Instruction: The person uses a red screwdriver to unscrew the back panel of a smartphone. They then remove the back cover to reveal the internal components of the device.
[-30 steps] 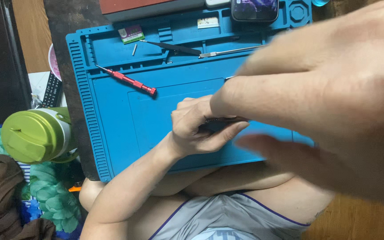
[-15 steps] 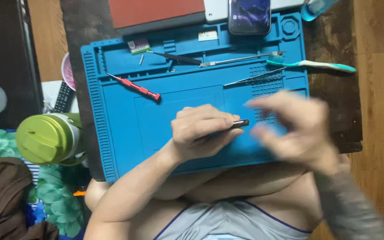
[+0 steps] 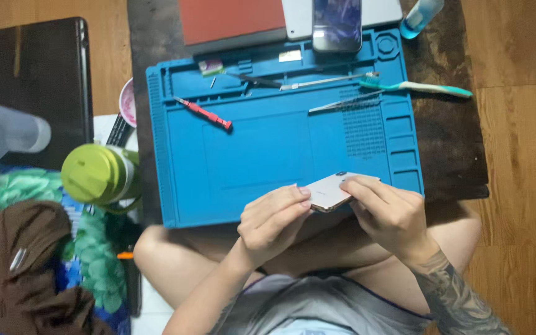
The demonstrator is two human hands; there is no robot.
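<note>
left hand (image 3: 274,217): fingers curled, fingertips pinching the near-left end of a white phone (image 3: 330,191); wrist over the lap

right hand (image 3: 387,214): fingers bent over the phone's right end, gripping it from above and the side; forearm tattooed

white phone: held between both hands, back face up, tilted, over the near edge of the blue work mat (image 3: 268,155); whether it touches the mat I cannot tell

blue work mat: lies on a dark low table (image 3: 454,155), ridged border, small compartments along the far and right sides

on the mat: red-handled screwdriver (image 3: 205,113) at far left, lying slanted; metal tweezers (image 3: 342,102) toward the right; a dark thin tool (image 3: 255,79) and a slim metal tool (image 3: 321,81) in the far tray; teal-and-white toothbrush (image 3: 417,87) reaching off the right edge

beyond the mat: second phone (image 3: 337,25), screen up, resting on a grey tablet (image 3: 379,11); red flat case (image 3: 231,22) beside it; blue bottle (image 3: 420,15) at far right

left of the table: green-lidded jar (image 3: 97,175); black laptop (image 3: 32,80); brown cloth (image 3: 20,267)
</note>
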